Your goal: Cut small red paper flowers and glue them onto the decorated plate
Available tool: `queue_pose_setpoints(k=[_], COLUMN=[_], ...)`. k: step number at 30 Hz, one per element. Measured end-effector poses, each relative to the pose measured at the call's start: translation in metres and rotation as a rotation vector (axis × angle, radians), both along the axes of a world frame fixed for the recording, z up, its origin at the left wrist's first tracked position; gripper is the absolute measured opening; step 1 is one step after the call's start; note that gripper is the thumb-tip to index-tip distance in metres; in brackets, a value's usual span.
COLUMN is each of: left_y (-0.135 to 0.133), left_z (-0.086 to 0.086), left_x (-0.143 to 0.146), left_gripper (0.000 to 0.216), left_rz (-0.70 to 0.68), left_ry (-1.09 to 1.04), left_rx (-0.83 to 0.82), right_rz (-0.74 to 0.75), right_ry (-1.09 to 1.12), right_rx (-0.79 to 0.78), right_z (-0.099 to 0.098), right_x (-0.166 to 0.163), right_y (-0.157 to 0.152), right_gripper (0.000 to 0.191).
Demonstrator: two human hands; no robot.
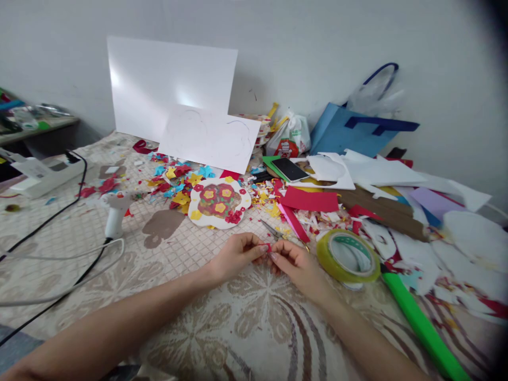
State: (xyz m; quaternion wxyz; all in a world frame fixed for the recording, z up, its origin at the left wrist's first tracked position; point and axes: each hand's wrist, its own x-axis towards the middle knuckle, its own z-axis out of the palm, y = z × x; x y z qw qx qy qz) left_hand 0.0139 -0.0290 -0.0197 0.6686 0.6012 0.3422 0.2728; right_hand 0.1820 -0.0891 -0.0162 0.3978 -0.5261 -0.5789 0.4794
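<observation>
My left hand (237, 255) and my right hand (296, 263) meet over the patterned cloth, fingertips pinched together on a tiny red paper piece (269, 247). Both hands are closed round it. Small scissors (282, 234) lie just behind the fingers. A white paper plate with red and yellow flowers (217, 202) sits a little farther back on the left. A roll of yellow-green tape (348, 257) lies right of my right hand.
A white glue gun (116, 210) with its cables lies at the left. Paper scraps, red sheets (309, 200), a phone (290, 169), a green roll (420, 324), a blue bag (349, 132) and white boards (170, 84) crowd the back and right.
</observation>
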Motion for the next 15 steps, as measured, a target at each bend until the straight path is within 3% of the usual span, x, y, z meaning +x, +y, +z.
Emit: queue_pose_setpoints(k=[5,8,11,15], left_y=[0.001,0.002,0.001,0.000], left_z=[-0.001,-0.001,0.000,0.002], left_x=[0.001,0.001,0.001,0.001], left_gripper=[0.030,0.031,0.031,0.032], left_rz=[0.054,0.067,0.067,0.054], left_ry=[0.005,0.000,-0.017,-0.040], left_rx=[0.012,-0.017,-0.058,-0.108], right_rz=[-0.173,-0.185,-0.128,-0.110], right_ry=[-0.724,-1.049,-1.195,-1.229], right_rx=[0.328,0.354,0.330,0.311], right_z=[0.007,0.005,0.001,-0.002], right_x=[0.019,0.027,0.027,0.026], right_y=[0.001,0.002,0.002,0.002], right_gripper=[0.010,0.018,0.021,0.023])
